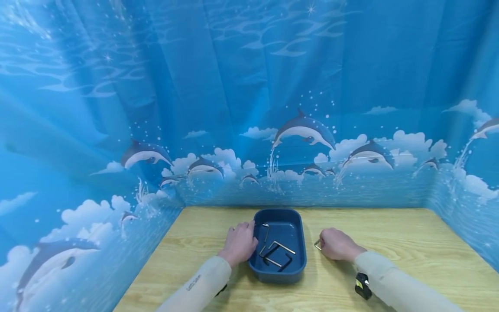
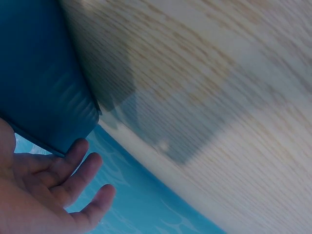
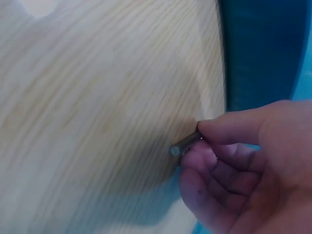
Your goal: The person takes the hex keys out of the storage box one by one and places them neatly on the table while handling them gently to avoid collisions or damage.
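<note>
A blue rectangular bin [image 1: 277,278] holds several L-shaped hex keys [image 1: 283,247], some silvery and some black. My left hand [image 1: 240,242] rests at the bin's left rim; in the left wrist view the hand [image 2: 58,190] has its fingers loosely bent beside the bin's wall [image 2: 44,78]. To the right of the bin, my right hand [image 1: 338,245] pinches a metal hex key [image 1: 317,245] low over the table. The right wrist view shows that key [image 3: 184,143] between the thumb and forefinger of the hand [image 3: 243,165].
A light wood-grain table [image 1: 409,242] lies under the bin and both hands. Blue curtains [image 1: 249,86] printed with dolphins and clouds stand along the table's back and sides. A black device with a yellow mark [image 1: 363,286] is strapped at the right wrist.
</note>
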Tool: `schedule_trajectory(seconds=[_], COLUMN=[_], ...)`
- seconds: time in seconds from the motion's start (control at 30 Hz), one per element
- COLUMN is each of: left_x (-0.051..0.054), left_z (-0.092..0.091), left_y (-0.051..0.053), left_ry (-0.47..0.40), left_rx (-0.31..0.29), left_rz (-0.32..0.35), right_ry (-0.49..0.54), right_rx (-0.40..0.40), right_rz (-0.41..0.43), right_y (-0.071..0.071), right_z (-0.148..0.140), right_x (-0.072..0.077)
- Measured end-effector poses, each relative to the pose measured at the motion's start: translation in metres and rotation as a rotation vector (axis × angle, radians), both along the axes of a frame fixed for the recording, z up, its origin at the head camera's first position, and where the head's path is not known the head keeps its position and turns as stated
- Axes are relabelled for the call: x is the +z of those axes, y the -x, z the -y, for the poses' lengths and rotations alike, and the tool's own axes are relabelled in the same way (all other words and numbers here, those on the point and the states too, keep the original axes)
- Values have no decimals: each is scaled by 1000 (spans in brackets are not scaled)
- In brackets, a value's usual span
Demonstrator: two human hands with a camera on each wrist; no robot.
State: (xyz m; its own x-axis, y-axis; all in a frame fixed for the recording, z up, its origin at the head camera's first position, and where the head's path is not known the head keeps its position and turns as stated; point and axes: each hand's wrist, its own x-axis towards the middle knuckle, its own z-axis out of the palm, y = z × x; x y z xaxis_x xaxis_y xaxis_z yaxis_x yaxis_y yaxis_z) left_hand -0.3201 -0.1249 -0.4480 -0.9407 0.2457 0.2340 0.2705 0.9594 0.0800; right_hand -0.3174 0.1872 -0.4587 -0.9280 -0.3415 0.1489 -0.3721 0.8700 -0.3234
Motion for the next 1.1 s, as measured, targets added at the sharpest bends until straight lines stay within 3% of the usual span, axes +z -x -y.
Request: schedule_trajectory(seconds=[0.57,1.1], left_x=[-2,-3], left_z=[0,0], left_y=[0,1], left_ry=[2,-6], left_rx=[10,11], left_rz=[9,16], right_ry=[74,129], right_rx=[-97,-163], right_rz=[158,166], right_y=[17,28], right_z=[20,28], right_x=[-1,-3])
